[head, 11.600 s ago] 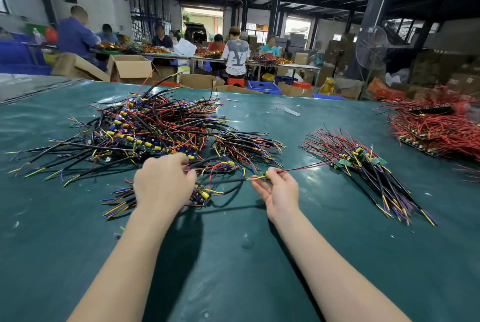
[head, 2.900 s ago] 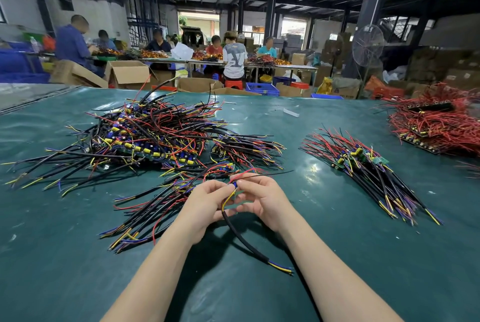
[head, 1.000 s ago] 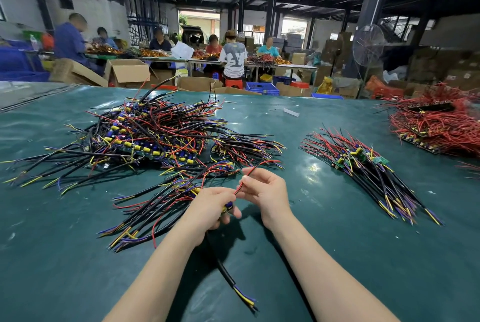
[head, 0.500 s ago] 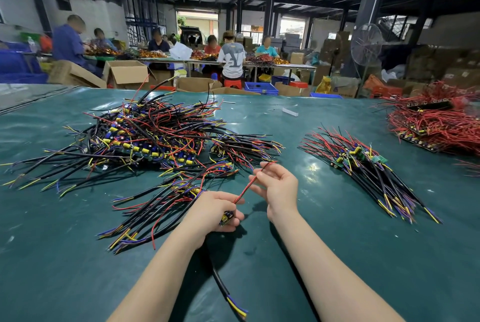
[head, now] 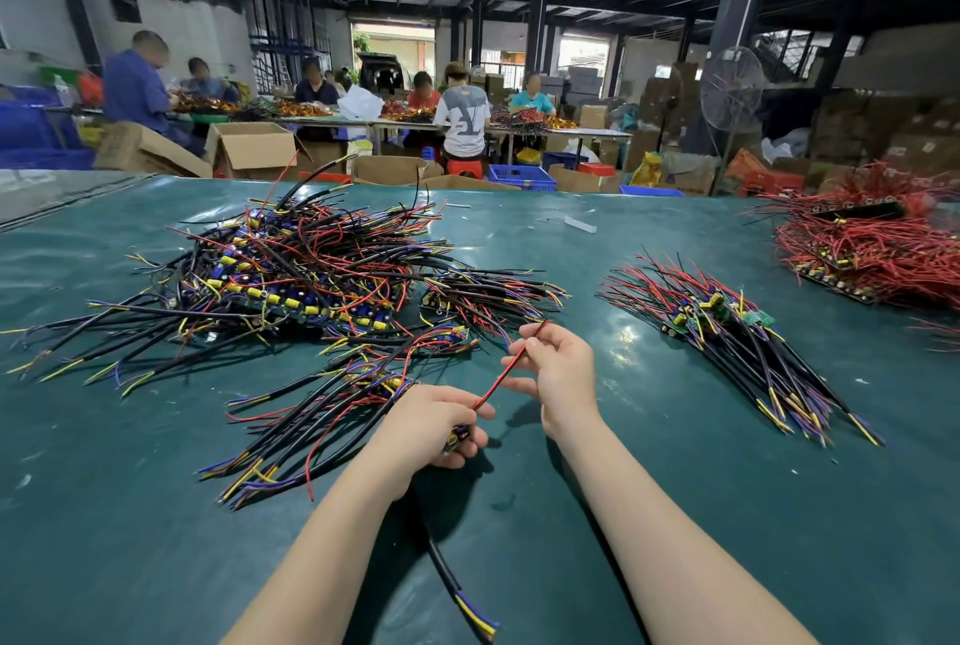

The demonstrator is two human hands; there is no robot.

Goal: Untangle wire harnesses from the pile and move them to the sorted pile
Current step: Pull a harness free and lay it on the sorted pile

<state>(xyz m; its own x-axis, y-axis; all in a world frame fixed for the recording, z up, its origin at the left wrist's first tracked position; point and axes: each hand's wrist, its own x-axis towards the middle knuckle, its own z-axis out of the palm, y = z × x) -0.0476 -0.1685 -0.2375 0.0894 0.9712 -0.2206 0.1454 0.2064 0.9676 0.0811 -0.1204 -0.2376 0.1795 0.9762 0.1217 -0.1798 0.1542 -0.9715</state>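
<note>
While the left hand point(head: 434, 423) grips the small board of one wire harness point(head: 470, 431) just above the tabletop point(head: 675, 514), the right hand point(head: 558, 369) pinches its red wire point(head: 506, 369), between the tangled pile point(head: 291, 275) and the sorted pile point(head: 727, 332). I think a hard pull could tear the wire from its solder joint. No readable writing is visible on the parts.

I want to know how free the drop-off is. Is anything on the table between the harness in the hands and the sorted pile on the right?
Nothing visible. Between the harness held by both hands and the sorted pile lies only bare green table.
</note>
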